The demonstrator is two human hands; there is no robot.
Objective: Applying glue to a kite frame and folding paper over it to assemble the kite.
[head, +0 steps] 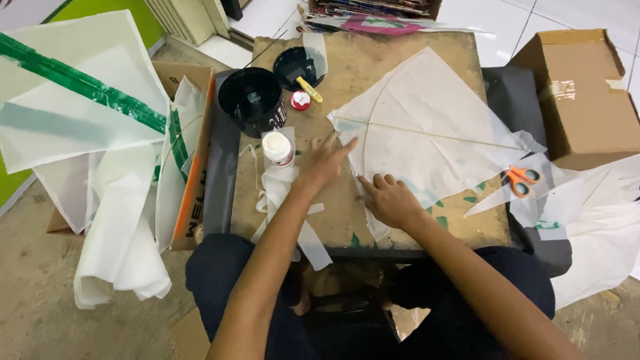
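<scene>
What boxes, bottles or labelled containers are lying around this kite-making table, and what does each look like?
Cardboard box: right of table, brown, taped, closed.
Open carton: left of table, brown with orange edge, holding white paper.
Glue bottle: beside left hand, small, white.
Black tub: table's far left, round, white label.

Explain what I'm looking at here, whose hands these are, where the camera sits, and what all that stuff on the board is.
This single picture comes from a camera worn on a person's head, looking down at their own two bare hands and lap. There is no machine.

They sit at a worn brown work board. On it lies a thin white paper kite sheet with slim bamboo sticks across it. The left hand lies flat at the sheet's left corner; the right hand presses its lower edge. Neither hand grips anything.

Nearby are a white glue bottle, a black plastic pot, loose white paper strips and orange-handled scissors. Cardboard boxes stand on both sides.
</scene>
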